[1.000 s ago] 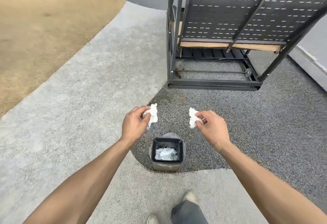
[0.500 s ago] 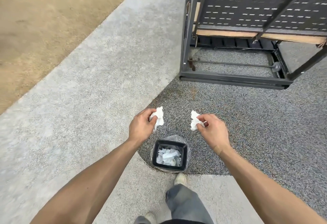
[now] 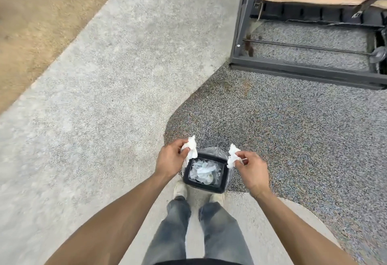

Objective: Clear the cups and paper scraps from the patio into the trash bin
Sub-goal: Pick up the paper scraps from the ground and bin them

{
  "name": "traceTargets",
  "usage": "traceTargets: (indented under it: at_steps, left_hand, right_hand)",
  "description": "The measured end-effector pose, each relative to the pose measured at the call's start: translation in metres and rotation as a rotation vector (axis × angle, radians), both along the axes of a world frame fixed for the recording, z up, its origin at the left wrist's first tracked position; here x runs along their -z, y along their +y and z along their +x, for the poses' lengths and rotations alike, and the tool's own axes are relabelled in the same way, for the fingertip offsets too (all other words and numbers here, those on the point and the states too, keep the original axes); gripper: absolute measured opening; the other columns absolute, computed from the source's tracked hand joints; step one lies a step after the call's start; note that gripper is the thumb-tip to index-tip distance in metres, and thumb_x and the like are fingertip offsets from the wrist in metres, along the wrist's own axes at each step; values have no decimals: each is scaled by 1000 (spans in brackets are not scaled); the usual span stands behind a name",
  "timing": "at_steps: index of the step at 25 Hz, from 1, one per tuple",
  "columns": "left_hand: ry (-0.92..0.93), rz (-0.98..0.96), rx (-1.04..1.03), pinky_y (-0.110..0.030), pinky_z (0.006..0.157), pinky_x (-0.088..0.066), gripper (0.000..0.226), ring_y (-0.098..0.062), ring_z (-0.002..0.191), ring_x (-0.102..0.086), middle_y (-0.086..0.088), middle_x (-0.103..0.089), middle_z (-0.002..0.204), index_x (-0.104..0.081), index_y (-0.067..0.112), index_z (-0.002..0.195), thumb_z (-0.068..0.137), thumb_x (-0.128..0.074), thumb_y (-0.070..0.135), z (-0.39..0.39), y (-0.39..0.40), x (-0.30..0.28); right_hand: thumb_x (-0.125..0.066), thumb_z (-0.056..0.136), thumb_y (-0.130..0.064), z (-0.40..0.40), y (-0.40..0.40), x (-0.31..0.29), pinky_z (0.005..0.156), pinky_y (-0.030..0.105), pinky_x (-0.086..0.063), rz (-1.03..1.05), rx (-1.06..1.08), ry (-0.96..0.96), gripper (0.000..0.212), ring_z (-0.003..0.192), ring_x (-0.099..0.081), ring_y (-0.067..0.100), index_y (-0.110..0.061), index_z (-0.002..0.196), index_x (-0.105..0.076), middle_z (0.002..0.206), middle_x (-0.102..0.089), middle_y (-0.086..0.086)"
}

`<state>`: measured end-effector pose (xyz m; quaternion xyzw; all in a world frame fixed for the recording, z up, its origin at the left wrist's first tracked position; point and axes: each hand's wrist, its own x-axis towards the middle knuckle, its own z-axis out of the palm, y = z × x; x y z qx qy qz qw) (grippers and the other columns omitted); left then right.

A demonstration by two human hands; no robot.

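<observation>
A small black trash bin (image 3: pixel 222 187) with a clear liner stands on the patio just in front of my feet, holding crumpled white paper and a cup. My left hand (image 3: pixel 170 159) pinches a white paper scrap (image 3: pixel 191 146) over the bin's left rim. My right hand (image 3: pixel 252 169) pinches a second white paper scrap (image 3: pixel 232 154) over the bin's right rim. Both hands hover just above the bin's opening.
A dark metal bench frame (image 3: pixel 303 70) stands at the upper right on the speckled grey surface. Pale concrete paving (image 3: pixel 104 97) curves to the left, with bare brown ground (image 3: pixel 31 13) beyond it. My legs and shoes (image 3: pixel 181 189) stand right behind the bin.
I have walked up to the bin, which now sits right at my feet. Both hands have come down to its rims, each still holding its paper scrap.
</observation>
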<state>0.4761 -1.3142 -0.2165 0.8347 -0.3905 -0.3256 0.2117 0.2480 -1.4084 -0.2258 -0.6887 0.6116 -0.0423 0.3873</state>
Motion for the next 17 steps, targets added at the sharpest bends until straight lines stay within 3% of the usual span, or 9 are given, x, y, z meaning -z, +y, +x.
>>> traceTargets:
  at_steps: [2, 5, 8, 11, 14, 17]
  left_hand:
    - [38, 36, 6, -35, 77, -56, 32, -20, 84, -67, -4, -70, 112, -63, 21, 124, 93, -65, 26, 4, 9, 28]
    - [47, 128, 55, -31, 73, -54, 31, -19, 86, -67, -1, -71, 110, -63, 26, 123, 93, -63, 33, 14, 11, 79]
    - [94, 225, 67, -33, 76, -55, 31, -21, 87, -68, 0, -71, 112, -62, 28, 123, 93, -62, 36, 18, 19, 129]
    - [121, 287, 104, -31, 79, -52, 31, -22, 87, -68, -3, -71, 112, -63, 26, 123, 93, -62, 35, 17, 28, 185]
    - [97, 365, 140, -34, 82, -51, 32, -27, 96, -66, -5, -70, 115, -61, 25, 125, 94, -60, 34, 16, 30, 241]
    - [127, 443, 131, -35, 87, -52, 34, -29, 100, -66, -8, -70, 114, -59, 23, 126, 94, -60, 33, 9, 28, 287]
  right_hand:
    - [-65, 87, -15, 3, 14, 27, 72, 27, -53, 82, 62, 14, 22, 79, -64, 9, -22, 107, -69, 105, -68, -2]
    - [-68, 85, -16, 10, 38, 77, 70, 26, -50, 206, 190, 23, 21, 78, -65, 12, -21, 104, -69, 95, -71, -3]
    - [-70, 83, -15, 18, 57, 127, 75, 28, -51, 292, 265, 34, 18, 78, -64, 15, -23, 99, -70, 93, -72, -4]
    - [-71, 81, -18, 29, 64, 181, 70, 24, -46, 359, 349, 62, 18, 74, -61, 12, -26, 97, -69, 91, -70, -7]
    - [-71, 80, -18, 33, 63, 235, 80, 28, -50, 394, 470, 66, 21, 85, -63, 16, -24, 101, -70, 90, -67, -7]
    - [-71, 80, -19, 32, 65, 281, 79, 27, -49, 402, 478, 84, 22, 86, -64, 16, -23, 101, -71, 86, -65, -9]
